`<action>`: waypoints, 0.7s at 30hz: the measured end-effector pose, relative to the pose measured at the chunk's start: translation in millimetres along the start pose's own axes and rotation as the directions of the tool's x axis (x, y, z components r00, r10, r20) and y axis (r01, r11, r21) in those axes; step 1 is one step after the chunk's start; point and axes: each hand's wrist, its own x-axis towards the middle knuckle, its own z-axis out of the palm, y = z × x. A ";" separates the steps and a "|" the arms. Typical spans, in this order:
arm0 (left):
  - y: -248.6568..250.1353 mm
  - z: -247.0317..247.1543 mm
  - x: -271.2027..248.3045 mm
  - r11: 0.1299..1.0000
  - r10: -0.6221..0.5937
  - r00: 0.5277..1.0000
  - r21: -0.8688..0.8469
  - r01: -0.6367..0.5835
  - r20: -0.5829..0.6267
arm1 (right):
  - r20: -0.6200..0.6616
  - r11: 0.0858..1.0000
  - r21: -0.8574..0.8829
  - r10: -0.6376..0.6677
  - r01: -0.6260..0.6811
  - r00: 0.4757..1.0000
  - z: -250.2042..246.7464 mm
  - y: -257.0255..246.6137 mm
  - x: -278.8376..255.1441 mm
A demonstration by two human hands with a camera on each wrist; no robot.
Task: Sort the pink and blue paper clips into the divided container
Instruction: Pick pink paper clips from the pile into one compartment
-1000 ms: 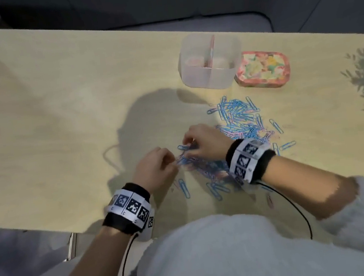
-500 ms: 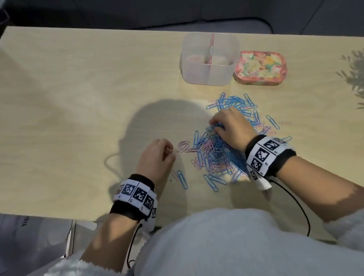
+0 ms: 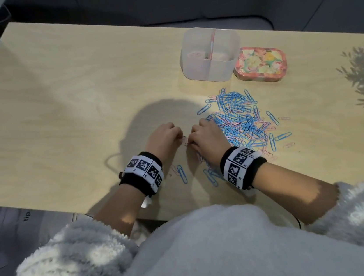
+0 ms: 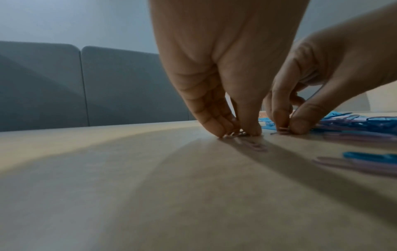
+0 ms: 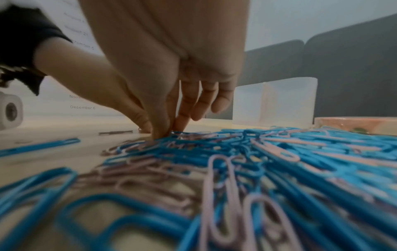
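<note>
Pile of paper clips (image 3: pixel 241 121) — blue and pink mixed — lies on the bench (image 3: pixel 58 111), right of centre, near the front edge. Clips point every way; no common axis. Loose strays: one blue clip (image 3: pixel 182 174) by the left wrist, long axis running roughly toward and away from the person; a few more on the pile's right fringe.

Divided container (image 3: pixel 211 54) stands beyond the pile, apart from it, its divider running front to back. Contents hard to make out through the cloudy walls. Floral tin (image 3: pixel 260 64) sits just beside it on the right.

Right hand (image 3: pixel 207 140) at the pile's left edge, thumb and fingertip pinching a pink clip (image 4: pixel 282 130) against the bench. Left hand (image 3: pixel 165 137) just beside it, fingertips bunched on a small clip (image 4: pixel 236 134) — colour unclear. Hands cover part of the pile's near-left side.
</note>
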 end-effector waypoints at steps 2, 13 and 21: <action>-3.0 -0.7 -0.2 0.998 0.030 1.000 0.047 -0.030 0.001 | -0.015 1.000 -0.030 -0.001 0.001 1.000 0.3 -0.6 1.5; -9.7 -2.5 3.0 0.997 -0.071 0.997 -0.045 0.070 -0.022 | 0.055 0.990 0.126 0.063 -0.070 0.996 -4.4 -0.1 13.7; -33.9 -23.8 -3.7 0.638 -0.379 0.909 -0.662 0.394 0.175 | -0.058 0.874 0.472 0.165 -0.119 0.984 -7.6 22.8 12.8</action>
